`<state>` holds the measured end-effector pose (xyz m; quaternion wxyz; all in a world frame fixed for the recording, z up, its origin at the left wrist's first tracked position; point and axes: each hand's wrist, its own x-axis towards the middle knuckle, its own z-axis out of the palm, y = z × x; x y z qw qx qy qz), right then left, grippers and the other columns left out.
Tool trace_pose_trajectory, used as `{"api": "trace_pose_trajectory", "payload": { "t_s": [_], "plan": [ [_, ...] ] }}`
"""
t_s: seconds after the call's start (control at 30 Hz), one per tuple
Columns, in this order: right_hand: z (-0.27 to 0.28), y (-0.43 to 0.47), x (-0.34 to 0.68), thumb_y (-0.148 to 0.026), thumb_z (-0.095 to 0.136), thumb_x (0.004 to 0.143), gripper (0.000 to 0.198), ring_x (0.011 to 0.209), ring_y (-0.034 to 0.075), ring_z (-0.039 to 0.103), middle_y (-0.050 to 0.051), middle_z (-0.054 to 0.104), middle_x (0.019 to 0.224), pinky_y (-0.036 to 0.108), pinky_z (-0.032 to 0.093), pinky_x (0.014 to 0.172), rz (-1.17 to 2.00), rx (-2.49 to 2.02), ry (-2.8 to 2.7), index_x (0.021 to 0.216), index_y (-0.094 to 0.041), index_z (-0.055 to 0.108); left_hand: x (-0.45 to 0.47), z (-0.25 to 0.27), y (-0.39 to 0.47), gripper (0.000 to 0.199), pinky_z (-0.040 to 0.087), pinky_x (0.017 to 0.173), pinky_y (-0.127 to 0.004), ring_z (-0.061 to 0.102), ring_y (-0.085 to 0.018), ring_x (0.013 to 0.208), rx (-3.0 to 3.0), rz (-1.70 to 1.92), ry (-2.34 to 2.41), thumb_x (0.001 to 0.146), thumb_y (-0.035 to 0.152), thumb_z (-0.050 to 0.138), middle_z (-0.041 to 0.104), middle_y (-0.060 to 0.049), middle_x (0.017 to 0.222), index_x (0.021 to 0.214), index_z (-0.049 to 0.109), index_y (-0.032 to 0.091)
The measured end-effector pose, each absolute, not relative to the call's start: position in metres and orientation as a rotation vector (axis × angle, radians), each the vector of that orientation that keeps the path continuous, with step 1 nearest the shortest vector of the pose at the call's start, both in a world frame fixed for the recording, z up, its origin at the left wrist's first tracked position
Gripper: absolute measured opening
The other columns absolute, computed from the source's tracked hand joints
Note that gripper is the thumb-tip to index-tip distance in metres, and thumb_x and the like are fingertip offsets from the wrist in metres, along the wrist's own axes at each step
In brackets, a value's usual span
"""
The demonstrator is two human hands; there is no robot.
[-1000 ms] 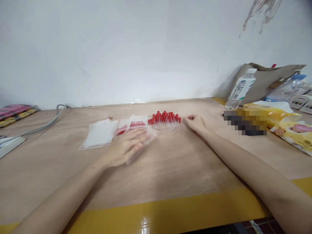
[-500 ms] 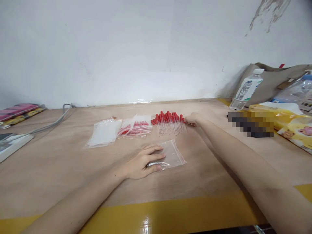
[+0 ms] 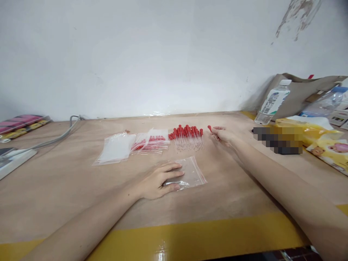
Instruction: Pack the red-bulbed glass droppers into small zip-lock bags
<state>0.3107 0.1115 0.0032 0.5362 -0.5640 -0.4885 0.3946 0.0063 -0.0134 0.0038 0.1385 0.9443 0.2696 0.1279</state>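
My left hand (image 3: pixel 160 180) lies with fingers spread on a clear zip bag (image 3: pixel 191 172), pressing it flat on the table. Between the fingertips of my right hand (image 3: pixel 224 135) is a dropper (image 3: pixel 209 128) with a red bulb; the hand hides most of its tube. Just left of that hand lies a row of droppers (image 3: pixel 187 134) with red bulbs and thin clear tubes pointing toward me. Beside them is a pile of zip bags (image 3: pixel 150 142) with red-bulbed droppers inside. A stack of flat zip bags (image 3: pixel 115 148) sits further left.
Brown paper edged with yellow tape (image 3: pixel 174 235) covers the table. On the right stand a plastic bottle (image 3: pixel 273 103), a grey bag (image 3: pixel 296 94) and yellow packages (image 3: pixel 326 146), near a blurred dark object (image 3: pixel 280 141). A grey cable (image 3: pixel 59 136) and pink-and-yellow packs (image 3: pixel 23 125) lie left.
My right hand has drawn away from the row to the right, with one dropper now in its fingers. My left hand stays on the zip bag.
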Motion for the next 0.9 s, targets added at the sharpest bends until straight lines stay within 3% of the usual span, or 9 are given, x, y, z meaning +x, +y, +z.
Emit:
{"api": "trace_pose_trajectory", "payload": {
  "t_s": [0.13,0.3,0.7,0.9],
  "plan": [
    [-0.007,0.066,0.292,-0.025,0.057,0.071,0.036,0.041,0.006,0.042,-0.007,0.049,0.058,0.017,0.032,0.038,1.019,-1.200,-1.124,0.103,-0.020,0.040,0.006,0.005,-0.013,0.044,0.029,0.106,-0.042,0.037,-0.023,0.126,2.747,0.354,0.781,0.088,0.043,0.046,0.040,-0.007,0.137,0.129,0.046,0.025],
    [-0.018,0.024,0.273,-0.036,0.061,0.068,0.056,0.050,0.009,0.053,-0.008,0.049,0.064,0.023,0.046,0.049,1.024,-1.076,-1.159,0.111,-0.023,0.028,0.007,0.008,-0.013,0.045,0.028,0.106,-0.043,0.037,-0.023,0.126,2.749,0.329,0.796,0.088,0.044,0.046,0.041,-0.006,0.137,0.129,0.045,0.025],
    [-0.016,0.000,0.258,-0.043,0.065,0.066,0.053,0.058,0.012,0.060,-0.006,0.052,0.069,0.029,0.052,0.056,1.147,-1.039,-1.182,0.103,-0.024,0.033,0.008,0.008,-0.014,0.049,0.029,0.105,-0.043,0.036,-0.024,0.127,2.740,0.346,0.807,0.088,0.044,0.047,0.040,-0.006,0.137,0.133,0.039,0.026],
    [-0.009,-0.006,0.269,-0.039,0.067,0.067,0.032,0.068,0.013,0.063,0.001,0.062,0.079,0.031,0.052,0.069,1.458,-1.012,-1.293,0.085,-0.020,0.049,0.007,0.006,-0.013,0.053,0.030,0.104,-0.043,0.035,-0.024,0.127,2.712,0.390,0.815,0.089,0.043,0.045,0.040,-0.008,0.138,0.137,0.031,0.024]
  ]
}}
